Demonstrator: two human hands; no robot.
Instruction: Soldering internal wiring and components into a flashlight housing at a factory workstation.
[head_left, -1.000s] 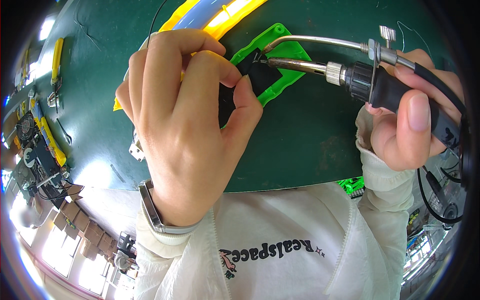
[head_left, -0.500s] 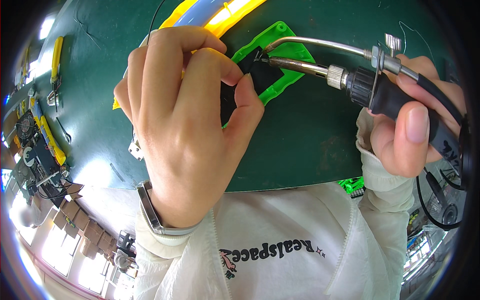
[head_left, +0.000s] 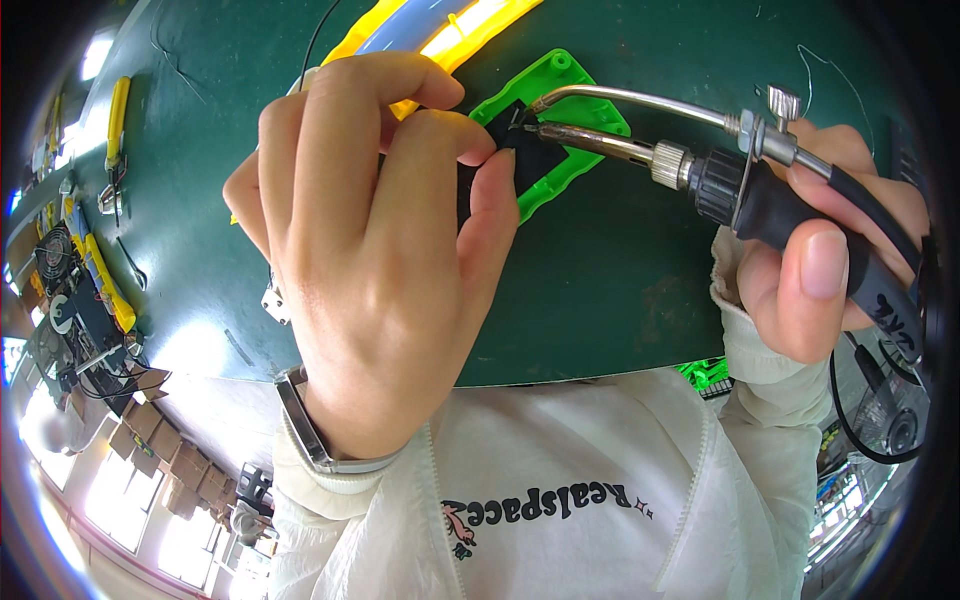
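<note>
My right hand [head_left: 840,230] is wrapped round the black handle of a soldering iron [head_left: 765,200]. A curved metal feed tube [head_left: 640,98] is clamped alongside its barrel. The iron's tip and the tube's end meet over a black part [head_left: 535,158] lying in a bright green plastic shell [head_left: 560,68]. My left hand [head_left: 370,235] is closed beside the tip, thumb and index finger pinched together at the black part. What they hold is too small to make out. The left hand covers much of the shell's near left side.
A yellow and blue curved piece [head_left: 430,30] lies beyond my left hand. Yellow-handled cutters [head_left: 117,120] rest at the left of the green table [head_left: 590,300]. A small fan [head_left: 52,250] and cables crowd the far left. Green parts [head_left: 706,374] show below the table's front edge.
The iron's tip stays at the black part, while its handle has shifted slightly left and down. My left hand has moved only a little, still pinched.
</note>
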